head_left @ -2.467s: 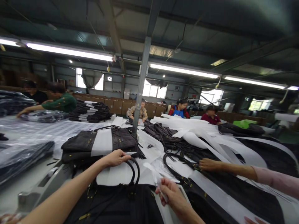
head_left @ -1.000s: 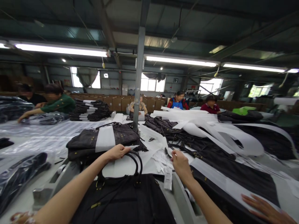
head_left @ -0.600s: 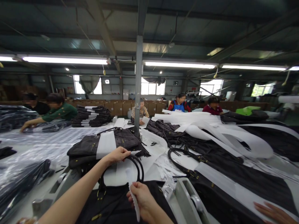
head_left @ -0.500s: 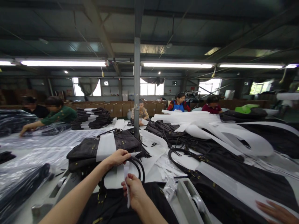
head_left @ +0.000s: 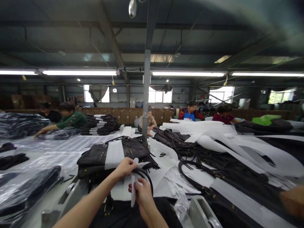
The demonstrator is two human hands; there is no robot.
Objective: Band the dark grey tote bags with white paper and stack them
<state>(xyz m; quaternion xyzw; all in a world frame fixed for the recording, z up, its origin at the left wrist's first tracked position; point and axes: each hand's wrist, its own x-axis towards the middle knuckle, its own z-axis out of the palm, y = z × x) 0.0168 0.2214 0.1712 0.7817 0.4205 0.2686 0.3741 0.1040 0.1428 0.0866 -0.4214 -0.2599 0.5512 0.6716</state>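
Note:
A black bag (head_left: 123, 215) lies in front of me, its looped black handles (head_left: 148, 180) standing up. My left hand (head_left: 126, 167) is closed at the top of the handles, pinching a white strip (head_left: 133, 196) of thin foam-like material against them. One pointed end of white material sticks out to the right of those fingers. Just below, my right hand (head_left: 142, 190) is closed on the hanging part of the strip. Behind my hands lies another black bag (head_left: 136, 147) with a white band (head_left: 114, 155) around it.
A metal post (head_left: 146, 95) rises from the table beyond my hands. Grey metal brackets (head_left: 204, 212) flank the near bag. Black bags and white sheets (head_left: 213, 131) cover the right side; plastic-wrapped bags (head_left: 35, 190) lie left. A blurred co-worker's hand (head_left: 293, 199) is at right. Several people sit opposite.
The view has shifted, so the scene sits farther right and lower. My hands stay at the handles, the right one now higher on the strip. The co-worker's hand at right has risen.

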